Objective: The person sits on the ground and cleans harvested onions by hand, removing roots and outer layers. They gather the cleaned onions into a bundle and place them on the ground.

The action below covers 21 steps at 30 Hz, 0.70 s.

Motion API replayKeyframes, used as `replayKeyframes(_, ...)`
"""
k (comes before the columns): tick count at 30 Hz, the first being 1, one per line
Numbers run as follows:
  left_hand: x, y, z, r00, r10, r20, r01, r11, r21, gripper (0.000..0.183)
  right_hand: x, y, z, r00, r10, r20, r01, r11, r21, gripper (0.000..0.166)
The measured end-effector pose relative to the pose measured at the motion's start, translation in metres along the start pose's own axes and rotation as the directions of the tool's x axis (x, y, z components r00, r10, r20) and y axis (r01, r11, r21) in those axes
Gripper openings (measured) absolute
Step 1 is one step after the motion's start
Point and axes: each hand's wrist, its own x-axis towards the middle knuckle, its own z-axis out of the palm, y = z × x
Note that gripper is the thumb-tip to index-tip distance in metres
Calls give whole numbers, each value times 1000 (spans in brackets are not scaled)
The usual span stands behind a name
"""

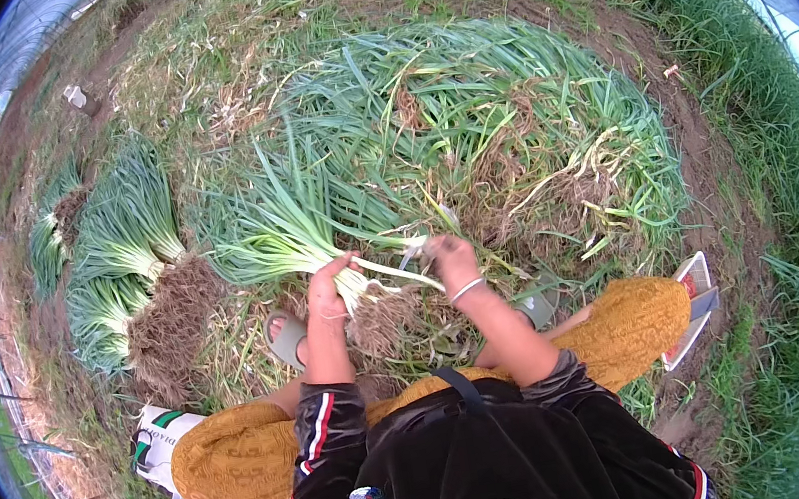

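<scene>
My left hand (pixel 328 285) is closed around a bunch of green onions (pixel 293 244). Their leaves fan up and to the left, while the pale stems and brown roots (pixel 382 320) point down toward me. One white stem (pixel 399 274) sticks out of the bunch to the right, passing just below my right hand (pixel 452 261). The fingers of that hand are curled and blurred, close to a pale stem base (pixel 410 241) and a whitish strip; whether they grip either is unclear. Beyond both hands spreads a large heap of loose green onions (pixel 469 89).
Rooted bunches of green onions (pixel 136 261) lie to the left, another bunch (pixel 56 226) behind them. A white bag (pixel 164 447) sits by my left knee, a white-rimmed crate (pixel 699 286) by my right. Tall green plants (pixel 749 90) line the right side. Dry scraps cover the ground.
</scene>
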Motion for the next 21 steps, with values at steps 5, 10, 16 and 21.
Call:
replayKeyframes(5,-8,30,5,996,83,-35,-85,995,-60,15,8,-26,-60,986,79,149,-125,937,326,4)
replayKeyframes(10,-8,22,9,995,100,12,-101,995,16,18,22,8,-74,992,121,-25,-107,944,313,9)
replayKeyframes(16,-23,61,-10,988,147,41,-138,977,-162,13,24,9,-146,861,-416,-292,-79,457,-886,14)
replayKeyframes(21,-21,57,0,984,153,-86,-155,988,-10,17,-14,-41,-55,711,-607,356,496,73,-866,46)
